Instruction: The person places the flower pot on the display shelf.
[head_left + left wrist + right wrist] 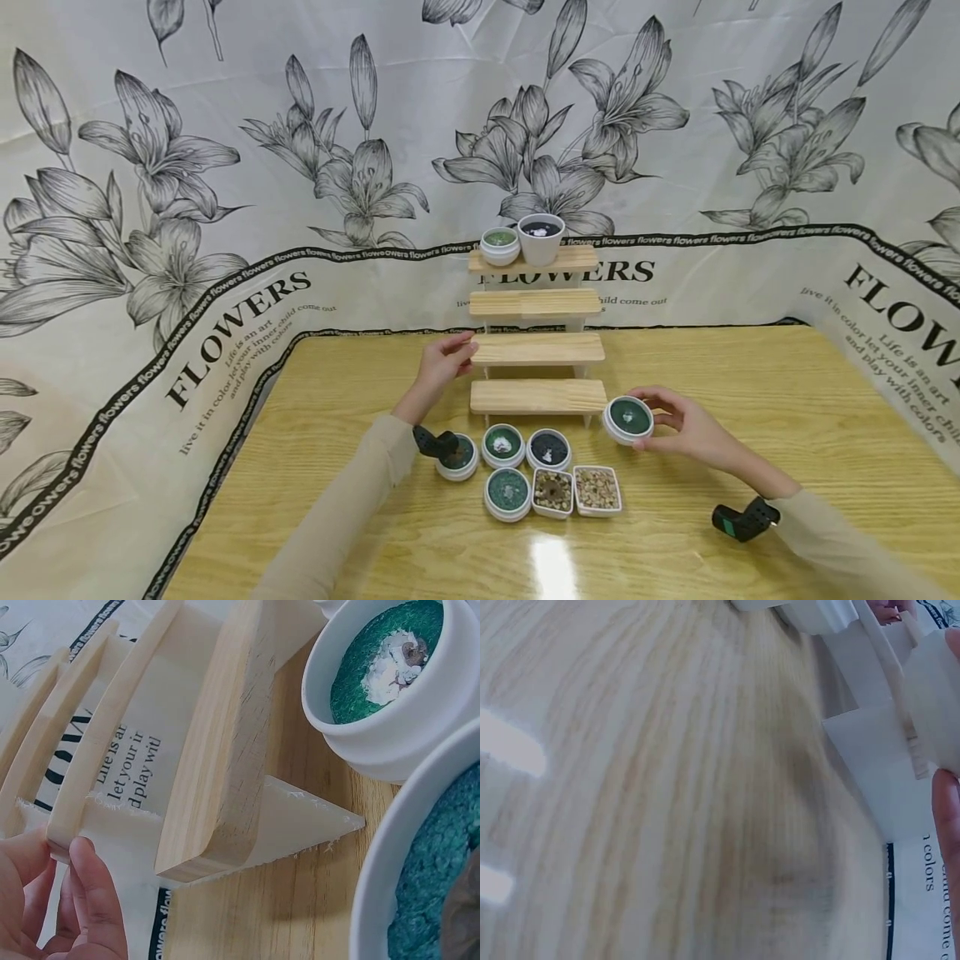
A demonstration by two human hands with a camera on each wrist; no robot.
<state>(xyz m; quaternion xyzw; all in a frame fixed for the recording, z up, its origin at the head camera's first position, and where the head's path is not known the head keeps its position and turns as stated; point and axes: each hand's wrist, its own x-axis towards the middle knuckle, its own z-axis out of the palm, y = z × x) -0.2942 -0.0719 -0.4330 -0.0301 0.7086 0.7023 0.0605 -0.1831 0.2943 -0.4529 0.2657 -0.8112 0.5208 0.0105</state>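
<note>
My left hand point(444, 364) pinches the left end of a lower-middle board of a stepped wooden display stand point(537, 348). In the left wrist view, thumb and fingers meet at the end of that board point(112, 735). Off the stand's lower right corner, my right hand point(678, 423) grips a round white pot point(628, 419) with dark green filling and a small pale spot in the middle. The right wrist view catches only the side of this pot point(934, 697) and some fingers. On the top board stand a small green-filled pot point(500, 247) and a taller white pot point(541, 240) with dark filling.
Before the stand, several round white pots point(507, 495) with green or dark filling sit close together. Two square white pots point(597, 492) of pebbly filling stand beside them. A flower-printed cloth point(375, 167) hangs behind the wooden table point(360, 375).
</note>
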